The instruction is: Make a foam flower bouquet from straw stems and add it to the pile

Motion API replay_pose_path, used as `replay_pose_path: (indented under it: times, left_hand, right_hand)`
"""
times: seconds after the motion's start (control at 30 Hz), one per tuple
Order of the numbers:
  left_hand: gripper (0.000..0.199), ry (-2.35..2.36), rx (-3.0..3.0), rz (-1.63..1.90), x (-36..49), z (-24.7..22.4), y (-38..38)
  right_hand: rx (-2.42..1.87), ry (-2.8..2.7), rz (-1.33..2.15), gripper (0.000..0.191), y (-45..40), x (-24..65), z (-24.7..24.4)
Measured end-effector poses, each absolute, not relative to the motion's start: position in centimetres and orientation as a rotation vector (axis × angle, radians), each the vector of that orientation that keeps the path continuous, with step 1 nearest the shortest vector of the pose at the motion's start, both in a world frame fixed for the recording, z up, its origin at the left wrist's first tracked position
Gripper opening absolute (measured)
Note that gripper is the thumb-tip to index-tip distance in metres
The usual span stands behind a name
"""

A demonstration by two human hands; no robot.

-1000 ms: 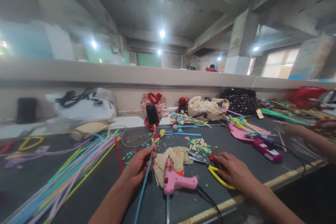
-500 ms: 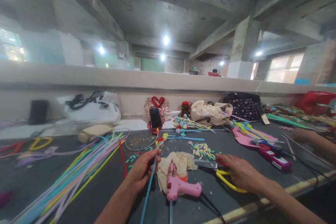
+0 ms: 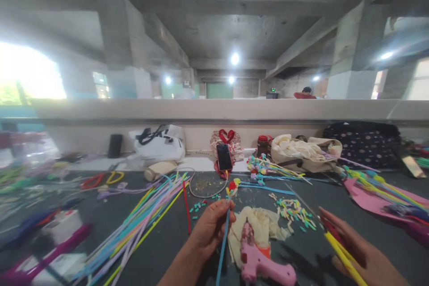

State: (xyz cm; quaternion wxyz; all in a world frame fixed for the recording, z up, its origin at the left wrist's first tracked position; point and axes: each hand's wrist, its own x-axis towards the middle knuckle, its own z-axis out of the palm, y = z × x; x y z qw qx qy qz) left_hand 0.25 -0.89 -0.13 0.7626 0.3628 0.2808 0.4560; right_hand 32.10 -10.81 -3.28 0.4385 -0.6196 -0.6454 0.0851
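Along the back of the dark counter [image 3: 167, 246], a cream fabric bag [image 3: 318, 163] gapes at the top, filled with loosely crumpled cream cloth [image 3: 291, 144]. To its right sits a black bag with pale dots [image 3: 362, 143], to its left a dark bottle with a red lid [image 3: 263, 145]; the contents of both are hidden. Further left come a red-and-white patterned cloth bag with red handles [image 3: 237, 146], a black phone [image 3: 224, 157] leaning against its front, and a white bag with black straps [image 3: 170, 148]; the insides of these bags cannot be seen either.

Near the middle of the counter, the left hand [image 3: 214, 223] has its fingers clamped on a thin fuzzy blue stem [image 3: 224, 248] just below its red and yellow tip. The stem's long axis runs away from the person, tip toward the phone, the other end dropping toward the lower edge of view with a slight lean left. The right hand [image 3: 362, 250] has its fingers closed around metal scissors with red and yellow handles [image 3: 342, 254]; the blurred blades point forward and left, and I cannot tell whether they are parted. Between the hands, a pink glue gun [image 3: 264, 266] lies on a crumpled cream rag [image 3: 236, 234], nozzle facing away from the person. Beyond it spread short pastel pieces [image 3: 296, 214], and left of the left hand a bundle of long pastel stems [image 3: 147, 228] lies diagonally
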Motion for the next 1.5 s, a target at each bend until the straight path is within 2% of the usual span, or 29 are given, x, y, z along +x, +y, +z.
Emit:
replay_pose_path:
  times: [0.1, 0.27, 0.47, 0.87, 1.0, 1.23, 1.5]
  left_hand:
    - [0.023, 0.612, 0.816, 0.995, 0.3, -0.1, -1.0]
    - [0.019, 0.634, 0.856, 1.026, 0.6, -0.2, -1.3]
    - [0.023, 0.737, 0.878, 1.021, 0.7, -0.4, -0.6]
    - [0.029, 0.784, 0.966, 1.290, 0.1, -0.7, 0.3]
    - [0.029, 0.863, 1.030, 1.372, 0.3, -0.3, 0.2]
    - [0.022, 0.974, 1.136, 1.391, 0.3, 0.3, -0.3]
    - [0.027, 0.983, 1.201, 1.383, 0.2, 0.1, -0.1]
  right_hand:
    - [-1.387, -1.497, 0.488, 0.060, -8.9, 28.6, -2.1]
    - [-1.105, -1.417, 0.613, 0.055, -5.8, 22.8, 0.7]
    - [-1.005, -1.575, 0.786, 0.062, -2.1, 18.7, 3.3]
    - [-0.851, -1.706, 0.987, 0.064, -0.8, 18.9, 0.9]
    - [-0.860, -1.770, 0.947, 0.060, -1.0, 18.8, 0.3]
    - [-1.029, -1.926, 0.615, 0.060, -0.8, 19.1, -0.4]
    - [-1.045, -2.002, 0.442, 0.062, -0.6, 19.0, -0.5]
